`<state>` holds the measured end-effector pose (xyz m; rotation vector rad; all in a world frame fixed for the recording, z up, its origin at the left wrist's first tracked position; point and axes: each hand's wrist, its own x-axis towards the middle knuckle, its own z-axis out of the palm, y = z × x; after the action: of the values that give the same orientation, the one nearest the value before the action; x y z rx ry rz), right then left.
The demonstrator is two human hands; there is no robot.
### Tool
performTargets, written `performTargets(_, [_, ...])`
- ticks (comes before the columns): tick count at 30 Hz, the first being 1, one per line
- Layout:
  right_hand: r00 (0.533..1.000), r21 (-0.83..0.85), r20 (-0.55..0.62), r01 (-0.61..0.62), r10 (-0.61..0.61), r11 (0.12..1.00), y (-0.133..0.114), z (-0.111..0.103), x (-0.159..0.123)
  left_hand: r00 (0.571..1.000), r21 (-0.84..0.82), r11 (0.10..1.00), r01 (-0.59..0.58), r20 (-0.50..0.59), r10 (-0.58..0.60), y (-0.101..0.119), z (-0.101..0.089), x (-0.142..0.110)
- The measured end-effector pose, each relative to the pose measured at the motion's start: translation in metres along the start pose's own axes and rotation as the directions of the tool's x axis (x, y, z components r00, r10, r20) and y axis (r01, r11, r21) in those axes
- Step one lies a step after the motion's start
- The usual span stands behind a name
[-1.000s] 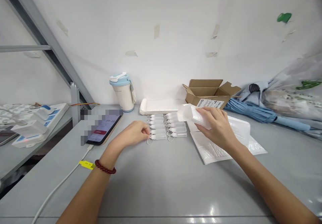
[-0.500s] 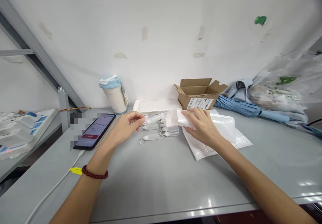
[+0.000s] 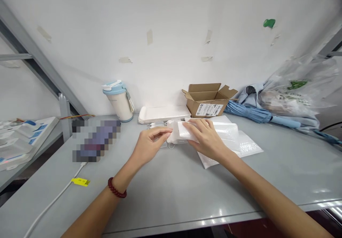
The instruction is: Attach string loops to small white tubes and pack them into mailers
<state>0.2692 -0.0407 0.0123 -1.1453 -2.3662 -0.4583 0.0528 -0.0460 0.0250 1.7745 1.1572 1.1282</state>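
Observation:
My right hand (image 3: pixel 205 136) grips a white bubble mailer (image 3: pixel 224 129), its mouth turned toward the left. My left hand (image 3: pixel 152 141) is at that mouth, thumb and fingers pinched together. Whatever sits between those fingertips is hidden or too small to make out. Small clear plastic tubes (image 3: pixel 158 124) with thin loops lie on the table behind and under my left hand, mostly covered by it. Beneath the held mailer lies another white bubble mailer (image 3: pixel 248 145), flat on the grey table (image 3: pixel 171 195).
At the back, a stack of white mailers (image 3: pixel 162 113) lies beside an open cardboard box (image 3: pixel 210 108). A cream and blue tumbler (image 3: pixel 120 104) stands to their left. Further left is a blurred-out phone (image 3: pixel 97 140) with a white cable (image 3: pixel 56 200). A folded blue umbrella (image 3: pixel 251 113) lies right.
My left hand has moved right, from the clear tubes to the mailer's mouth. My right hand still holds the mailer. The view has shifted slightly.

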Motion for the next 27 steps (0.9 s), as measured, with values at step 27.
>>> performTargets(27, [1.000, -0.003, -0.007, 0.023, -0.023, 1.000, 0.001, -0.002, 0.000, 0.989, 0.311, 0.946, 0.087, 0.085, -0.119, -0.004, -0.026, 0.007])
